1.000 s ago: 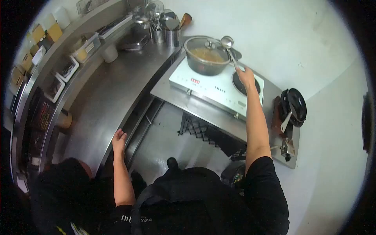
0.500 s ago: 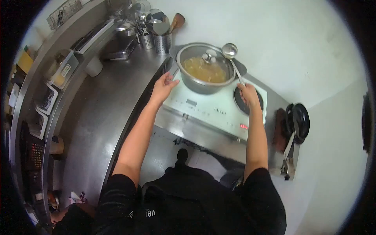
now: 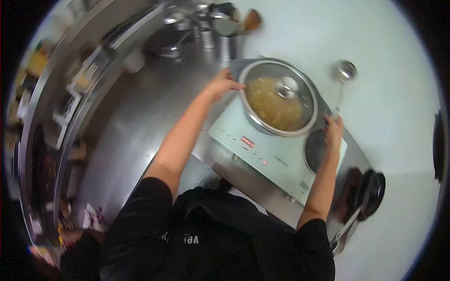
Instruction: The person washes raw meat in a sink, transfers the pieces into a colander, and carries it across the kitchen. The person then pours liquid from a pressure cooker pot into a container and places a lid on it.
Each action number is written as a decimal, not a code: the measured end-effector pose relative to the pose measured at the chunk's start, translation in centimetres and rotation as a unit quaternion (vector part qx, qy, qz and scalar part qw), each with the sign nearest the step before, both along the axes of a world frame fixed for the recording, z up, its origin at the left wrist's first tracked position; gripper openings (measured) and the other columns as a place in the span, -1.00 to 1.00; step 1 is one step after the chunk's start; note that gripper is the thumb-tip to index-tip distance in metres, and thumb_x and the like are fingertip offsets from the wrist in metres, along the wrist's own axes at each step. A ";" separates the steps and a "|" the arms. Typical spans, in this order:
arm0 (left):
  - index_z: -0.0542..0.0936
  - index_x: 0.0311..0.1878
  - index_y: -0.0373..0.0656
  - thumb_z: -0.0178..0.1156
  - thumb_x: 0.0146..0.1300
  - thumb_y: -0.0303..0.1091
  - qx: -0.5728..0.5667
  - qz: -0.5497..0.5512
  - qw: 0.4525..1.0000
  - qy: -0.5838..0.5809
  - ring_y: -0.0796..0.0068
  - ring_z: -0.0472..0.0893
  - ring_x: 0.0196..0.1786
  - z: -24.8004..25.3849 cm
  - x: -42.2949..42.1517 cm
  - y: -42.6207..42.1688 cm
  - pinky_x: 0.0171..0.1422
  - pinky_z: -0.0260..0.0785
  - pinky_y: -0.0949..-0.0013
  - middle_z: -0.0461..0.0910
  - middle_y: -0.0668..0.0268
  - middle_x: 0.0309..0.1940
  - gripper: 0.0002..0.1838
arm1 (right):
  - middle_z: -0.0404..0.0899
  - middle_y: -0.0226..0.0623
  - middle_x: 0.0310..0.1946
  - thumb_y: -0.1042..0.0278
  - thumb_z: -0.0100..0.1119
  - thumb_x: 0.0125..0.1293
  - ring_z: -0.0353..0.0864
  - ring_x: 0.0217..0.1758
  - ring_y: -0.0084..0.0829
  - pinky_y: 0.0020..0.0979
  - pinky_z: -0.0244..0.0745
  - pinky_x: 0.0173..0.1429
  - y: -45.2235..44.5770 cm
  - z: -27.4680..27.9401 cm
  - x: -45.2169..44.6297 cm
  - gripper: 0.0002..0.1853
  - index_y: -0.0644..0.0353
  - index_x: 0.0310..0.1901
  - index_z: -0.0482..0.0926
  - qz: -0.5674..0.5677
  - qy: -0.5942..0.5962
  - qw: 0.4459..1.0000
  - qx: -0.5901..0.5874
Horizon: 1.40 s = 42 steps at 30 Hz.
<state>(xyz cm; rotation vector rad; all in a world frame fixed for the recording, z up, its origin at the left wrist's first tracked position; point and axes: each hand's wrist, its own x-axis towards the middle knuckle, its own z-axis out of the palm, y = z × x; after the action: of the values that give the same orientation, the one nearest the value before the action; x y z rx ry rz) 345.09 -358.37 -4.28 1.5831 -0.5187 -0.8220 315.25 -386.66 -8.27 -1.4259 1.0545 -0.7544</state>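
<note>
Nearest is the cooker [image 3: 281, 161], mostly closer to the person than the fingers of both hands. The right fingers [image 3: 333, 122] are closed around the ladle [image 3: 347, 71], holding it by the lower part of its handle. They are also just beside the pot's right handle [image 3: 322, 108]; I cannot tell if they touch it. The ladle should be light and stiff, and its metal may be slippery when wet, so the handle is the right place to hold.

The pot [image 3: 258, 124] is between the left and right fingers, over the cooker, with food inside. I judge it heavy, rigid and probably hot; its two side handles are the safest hold. The lid [image 3: 276, 110] looks like glass, thus fragile, and better taken by its knob. The left fingers [image 3: 227, 77] are at the left handle [image 3: 238, 67]; the blur does not let me tell if they are closed on it.

The pot is round, but its longest line goes through both handles, from the left fingers slantwise towards the right ones. The ladle's long axis runs away from the right fingers, its bowl at the far end, beyond them.
</note>
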 end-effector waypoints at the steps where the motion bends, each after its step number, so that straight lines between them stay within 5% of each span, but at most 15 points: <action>1: 0.22 0.25 -0.40 0.42 -0.14 -0.46 0.038 0.038 0.997 -0.048 0.13 0.40 0.18 -0.3 0.2 -0.2 0.23 0.30 0.21 0.34 -0.05 0.16 -0.16 | 0.52 -0.16 -0.10 0.36 0.27 0.08 0.51 -0.04 -0.33 -0.36 0.46 -0.19 -0.6 -0.5 0.3 -0.49 0.27 0.08 0.39 -0.010 0.016 1.000 -0.002; 2: 0.09 0.35 -0.41 0.46 -0.19 -0.42 0.081 0.080 0.989 -0.095 0.06 0.30 0.30 -1.3 0.8 -0.7 0.31 0.25 0.13 0.23 -0.12 0.28 0.02 | 0.52 -0.18 -0.09 0.32 0.29 0.05 0.50 -0.03 -0.31 -0.30 0.42 -0.12 -1.2 -1.2 0.6 -0.44 0.22 0.12 0.38 -0.034 0.017 0.999 0.024; 3: 0.09 0.37 -0.33 0.45 -0.18 -0.41 -0.011 0.077 0.997 -0.005 0.09 0.25 0.33 -4.6 2.7 -1.9 0.35 0.18 0.11 0.24 -0.05 0.29 0.02 | 0.52 -0.19 -0.08 0.34 0.28 0.04 0.49 -0.05 -0.33 -0.28 0.39 -0.09 -4.3 -4.5 0.5 -0.42 0.22 0.14 0.36 -0.033 -0.028 0.999 -0.001; 5: 0.06 0.38 -0.28 0.31 -0.07 -0.59 -0.128 0.100 0.981 0.107 0.13 0.44 0.13 -2.4 1.0 -2.3 0.16 0.34 0.18 0.31 -0.01 0.23 -0.08 | 0.51 -0.28 -0.21 0.44 0.27 0.05 0.51 -0.22 -0.40 -0.43 0.39 -0.33 -0.8 -0.2 0.9 -0.46 0.21 0.11 0.36 0.001 -0.034 0.999 0.002; 7: -0.10 0.43 -0.26 0.20 0.01 -0.67 -0.090 0.159 0.974 0.132 0.12 0.32 0.26 -1.6 0.2 -2.6 0.34 0.18 0.27 0.20 -0.03 0.32 -0.06 | 0.48 -0.30 -0.25 0.45 0.27 0.06 0.47 -0.28 -0.45 -0.46 0.38 -0.37 -0.1 1.1 0.6 -0.48 0.24 0.09 0.35 -0.013 -0.006 1.000 0.017; 9: -0.16 0.45 -0.23 0.13 0.03 -0.72 -0.126 0.157 0.966 0.160 0.12 0.35 0.24 -1.8 0.6 -2.2 0.31 0.22 0.26 0.19 -0.03 0.32 -0.05 | 0.46 -0.30 -0.26 0.45 0.27 0.06 0.45 -0.30 -0.47 -0.48 0.37 -0.40 0.5 2.4 1.2 -0.50 0.25 0.07 0.35 -0.016 0.010 1.000 -0.008; 11: -0.08 0.44 -0.19 0.10 0.05 -0.74 -0.156 0.154 0.958 0.185 0.13 0.38 0.20 -2.3 0.6 -1.0 0.24 0.30 0.25 0.24 0.00 0.28 -0.11 | 0.45 -0.31 -0.27 0.46 0.27 0.07 0.43 -0.32 -0.50 -0.49 0.35 -0.42 1.0 2.5 1.0 -0.52 0.27 0.04 0.35 -0.032 0.029 0.999 -0.028; 13: 0.21 0.27 -0.23 0.12 0.00 -0.71 -0.214 0.204 0.938 0.182 0.19 0.48 0.06 -2.6 0.8 0.2 0.13 0.36 0.22 0.43 0.05 0.04 -0.31 | 0.41 -0.34 -0.33 0.39 0.30 0.05 0.40 -0.41 -0.52 -0.48 0.29 -0.49 0.7 1.7 1.2 -0.52 0.24 0.01 0.36 -0.022 -0.036 0.997 -0.061; 21: 0.04 0.37 -0.18 0.10 0.10 -0.70 -0.224 0.270 0.916 0.193 0.09 0.45 0.13 1.4 4.6 15.5 0.08 0.48 -0.03 0.34 -0.02 0.15 -0.24 | 0.43 -0.43 -0.38 0.48 0.27 0.09 0.40 -0.43 -0.61 -0.58 0.24 -0.50 16.7 7.8 7.8 -0.63 0.15 -0.08 0.37 0.012 -0.120 0.992 -0.037; 23: -0.16 0.44 -0.21 0.13 0.10 -0.70 -0.219 0.285 0.913 0.192 0.12 0.52 0.02 0.3 6.1 21.0 0.00 0.52 0.15 0.35 -0.13 0.13 -0.10 | 0.43 -0.45 -0.35 0.45 0.29 0.07 0.40 -0.39 -0.58 -0.53 0.31 -0.44 21.5 7.3 9.9 -0.63 0.08 -0.11 0.37 0.014 -0.080 0.996 -0.047; 31: 0.33 0.18 -0.20 0.06 0.26 -0.57 -0.183 0.482 0.851 0.102 0.26 0.58 -0.11 -3.7 12.8 42.0 -0.10 0.53 0.20 0.54 0.10 -0.09 -0.60 | 0.44 -0.41 -0.33 0.50 0.21 0.10 0.40 -0.40 -0.56 -0.56 0.27 -0.45 38.9 -0.1 24.0 -0.65 0.10 -0.10 0.33 0.125 -0.148 0.970 0.144; 39: 0.31 0.21 -0.23 0.04 0.26 -0.61 -0.143 0.569 0.808 0.057 0.31 0.60 -0.17 -6.9 17.1 56.1 -0.09 0.51 0.24 0.56 0.16 -0.10 -0.57 | 0.38 -0.40 -0.34 0.51 0.13 0.16 0.37 -0.44 -0.58 -0.52 0.33 -0.48 50.7 -7.4 36.9 -0.70 0.11 -0.10 0.29 0.192 -0.188 0.940 0.210; 41: 0.33 0.21 -0.21 0.01 0.25 -0.64 -0.177 0.662 0.720 0.110 0.31 0.61 -0.16 -6.3 18.0 57.3 -0.04 0.52 0.22 0.54 0.16 -0.05 -0.56 | 0.38 -0.36 -0.33 0.52 0.12 0.17 0.36 -0.46 -0.56 -0.51 0.32 -0.50 52.6 -7.6 40.0 -0.67 0.13 -0.05 0.27 0.198 -0.219 0.922 0.251; 42: 0.34 0.22 -0.19 0.02 0.25 -0.64 -0.206 0.650 0.723 0.113 0.26 0.59 -0.07 -7.1 18.6 58.4 0.05 0.49 0.18 0.51 0.16 0.00 -0.55 | 0.38 -0.36 -0.33 0.52 0.12 0.17 0.36 -0.46 -0.56 -0.51 0.32 -0.50 53.3 -7.5 41.6 -0.67 0.13 -0.05 0.27 0.193 -0.218 0.923 0.252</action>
<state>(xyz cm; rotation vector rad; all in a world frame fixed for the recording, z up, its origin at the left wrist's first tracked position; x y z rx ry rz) 363.70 -299.93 -11.35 1.0082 0.5878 0.2162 356.88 -333.32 -15.74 -0.9176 0.5369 -0.4350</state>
